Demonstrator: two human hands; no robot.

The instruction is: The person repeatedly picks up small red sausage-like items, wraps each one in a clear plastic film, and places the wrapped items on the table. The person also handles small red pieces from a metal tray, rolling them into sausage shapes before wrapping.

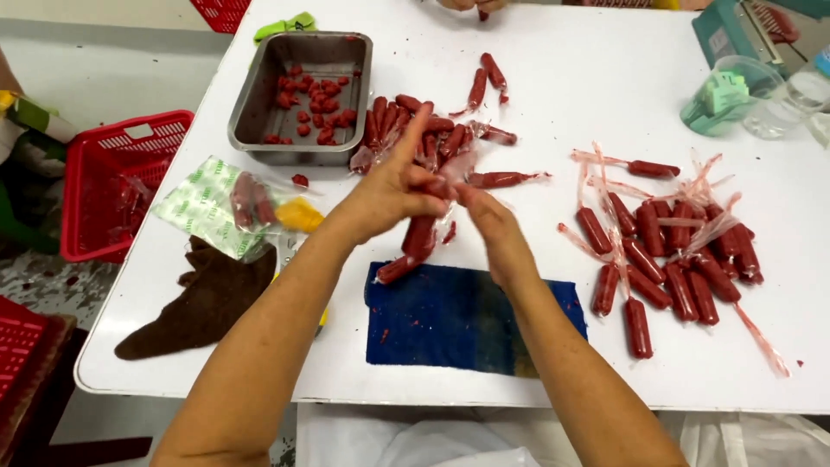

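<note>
A: Surface? White table (605, 78).

B: Directly under the grip lies a blue cloth (450, 316). Right of it, a heap of red sausages (670, 251) in clear wrappers. Beyond it, a second sausage pile (415, 125); beyond-left, a steel tray (303, 86) of red pieces.

A: Left?

B: Brown cloth (203, 303), printed bag (216, 207).

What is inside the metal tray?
Small red chunks lie scattered in the metal tray, mostly toward its back and right. The near wall hides a strip of the bottom.
</note>
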